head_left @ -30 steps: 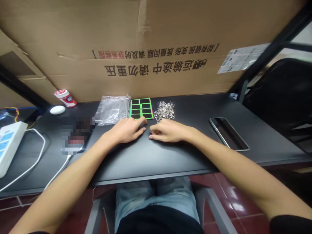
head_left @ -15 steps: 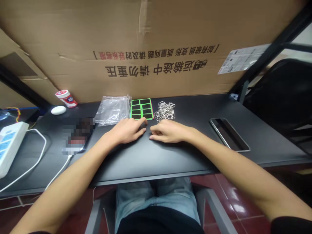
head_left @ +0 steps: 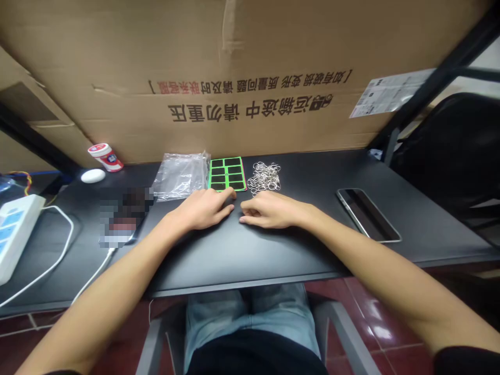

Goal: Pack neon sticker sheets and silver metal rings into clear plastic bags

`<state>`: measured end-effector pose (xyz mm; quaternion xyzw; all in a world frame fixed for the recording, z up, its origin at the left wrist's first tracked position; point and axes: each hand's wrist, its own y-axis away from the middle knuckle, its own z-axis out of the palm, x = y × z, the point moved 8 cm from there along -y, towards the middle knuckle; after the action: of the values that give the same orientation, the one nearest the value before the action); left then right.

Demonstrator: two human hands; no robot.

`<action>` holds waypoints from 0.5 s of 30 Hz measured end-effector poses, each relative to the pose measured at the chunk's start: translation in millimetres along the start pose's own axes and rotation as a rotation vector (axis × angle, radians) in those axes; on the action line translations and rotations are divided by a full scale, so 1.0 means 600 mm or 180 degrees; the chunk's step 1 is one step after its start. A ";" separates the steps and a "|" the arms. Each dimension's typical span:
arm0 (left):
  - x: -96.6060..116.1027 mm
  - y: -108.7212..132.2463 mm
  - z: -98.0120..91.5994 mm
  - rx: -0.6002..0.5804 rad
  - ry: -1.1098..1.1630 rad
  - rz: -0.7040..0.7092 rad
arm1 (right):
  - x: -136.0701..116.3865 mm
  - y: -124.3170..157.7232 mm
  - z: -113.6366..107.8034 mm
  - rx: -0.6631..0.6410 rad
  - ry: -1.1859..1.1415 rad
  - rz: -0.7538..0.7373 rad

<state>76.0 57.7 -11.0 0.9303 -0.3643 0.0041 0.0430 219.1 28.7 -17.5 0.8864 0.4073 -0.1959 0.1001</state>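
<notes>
My left hand (head_left: 203,208) lies flat on the black desk (head_left: 242,250), fingers stretched out, its fingertips at the near edge of a green sheet of black rectangular pads (head_left: 226,173). Close beside it, my right hand (head_left: 269,210) rests on the desk with its fingers curled in; nothing shows in them. Just beyond the right hand lies a pile of small metal rings (head_left: 264,177). A clear plastic bag (head_left: 179,175) lies left of the green sheet.
A big cardboard box (head_left: 250,78) stands along the back of the desk. A phone (head_left: 368,214) lies at the right. On the left are a blurred-out object (head_left: 123,216), a white power strip (head_left: 13,232) with cable, a white mouse (head_left: 92,175) and a small red-and-white jar (head_left: 104,157).
</notes>
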 end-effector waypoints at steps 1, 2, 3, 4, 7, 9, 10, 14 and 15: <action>0.000 0.000 0.000 0.0002 0.0002 0.0003 | 0.000 0.000 0.000 -0.0001 0.0001 0.0003; 0.000 -0.001 0.001 0.0001 0.0004 0.0003 | 0.000 0.000 0.000 -0.0008 -0.0003 0.0004; 0.000 -0.001 0.001 -0.0006 0.0006 0.0000 | 0.000 0.000 0.000 -0.0012 -0.0005 0.0005; 0.000 -0.001 0.001 -0.0011 0.0008 -0.0008 | 0.000 0.000 0.000 -0.0014 -0.0004 0.0009; -0.001 -0.001 0.002 -0.0027 0.0024 -0.0029 | 0.000 -0.001 0.000 -0.0013 0.0008 0.0012; 0.000 -0.001 0.001 -0.0024 0.0029 -0.0022 | 0.000 -0.001 0.000 -0.0012 0.0017 0.0007; 0.000 -0.001 0.001 -0.0021 0.0027 -0.0017 | 0.000 -0.001 0.000 -0.0009 0.0019 0.0004; -0.001 -0.001 0.002 -0.0024 -0.0003 -0.0020 | 0.000 0.000 0.000 0.0020 -0.0002 -0.0013; -0.001 -0.001 0.002 -0.0023 -0.0011 -0.0021 | 0.000 0.000 0.000 0.0025 -0.0009 -0.0020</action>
<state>76.0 58.2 -12.3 0.9313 -0.3614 0.0010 0.0458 219.0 28.5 -17.4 0.8852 0.4091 -0.1991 0.0966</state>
